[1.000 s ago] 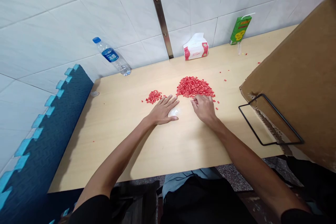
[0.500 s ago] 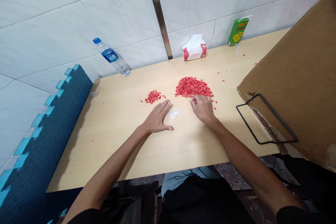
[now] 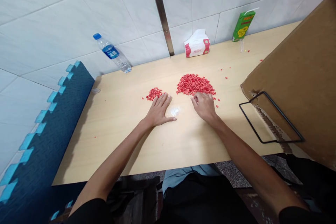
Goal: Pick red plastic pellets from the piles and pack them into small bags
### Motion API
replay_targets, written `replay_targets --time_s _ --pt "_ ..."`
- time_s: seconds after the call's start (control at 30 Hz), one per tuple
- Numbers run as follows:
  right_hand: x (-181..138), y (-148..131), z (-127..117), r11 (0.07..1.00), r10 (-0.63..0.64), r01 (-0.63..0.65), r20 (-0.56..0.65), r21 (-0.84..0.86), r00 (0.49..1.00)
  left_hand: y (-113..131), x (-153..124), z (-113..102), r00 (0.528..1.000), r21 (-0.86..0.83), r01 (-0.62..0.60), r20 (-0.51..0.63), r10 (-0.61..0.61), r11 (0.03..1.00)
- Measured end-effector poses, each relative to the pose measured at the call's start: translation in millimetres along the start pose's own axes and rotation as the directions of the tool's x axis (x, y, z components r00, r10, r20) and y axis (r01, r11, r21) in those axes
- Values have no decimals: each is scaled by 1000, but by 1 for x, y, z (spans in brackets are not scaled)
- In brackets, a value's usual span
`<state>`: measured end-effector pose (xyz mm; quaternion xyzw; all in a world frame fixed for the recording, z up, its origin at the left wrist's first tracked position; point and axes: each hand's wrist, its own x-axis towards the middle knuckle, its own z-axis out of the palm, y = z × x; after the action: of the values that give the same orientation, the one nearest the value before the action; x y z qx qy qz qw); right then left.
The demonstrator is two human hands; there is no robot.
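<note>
**Tiled wall, pale table, two red heaps by my fingertips**

Loose red pieces lie in a large heap towards the middle of the table and a smaller heap to its left, well short of the wall. My right hand is at the near edge of the large heap, fingers curled under; their tips are hidden from me, so I cannot tell whether they have closed on a piece. My left hand is spread flat, holding nothing I can see, its fingertips just beside the small heap. Near its thumb is a clear, shiny patch, perhaps thin plastic.

I judge each piece very light, stiff and smooth, quick to skid if I press on one end. I would take one by its long sides between thumb and forefinger, starting with strays at the heap's edge, where neighbours won't tumble after it. Breakage seems unlikely; scattering, much likelier.

By the wall are a clear bottle with its blue cap on, how full I cannot tell; a tissue pack, white showing at its top; and a green drink carton with a straw, contents hidden. At right, the cardboard shows me no inside.
</note>
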<state>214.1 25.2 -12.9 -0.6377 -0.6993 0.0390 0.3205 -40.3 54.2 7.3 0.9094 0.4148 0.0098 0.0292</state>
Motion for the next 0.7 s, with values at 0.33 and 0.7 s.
replay_targets --time_s 0.33,0.7 --pt "1 1 1 1000 4 -4 12 0 1000 35 -6 5 998 -56 13 -53 -16 998" --pt "0 0 1 1000 -2 2 7 8 1000 76 3 11 937 -70 275 -204 -284 959"
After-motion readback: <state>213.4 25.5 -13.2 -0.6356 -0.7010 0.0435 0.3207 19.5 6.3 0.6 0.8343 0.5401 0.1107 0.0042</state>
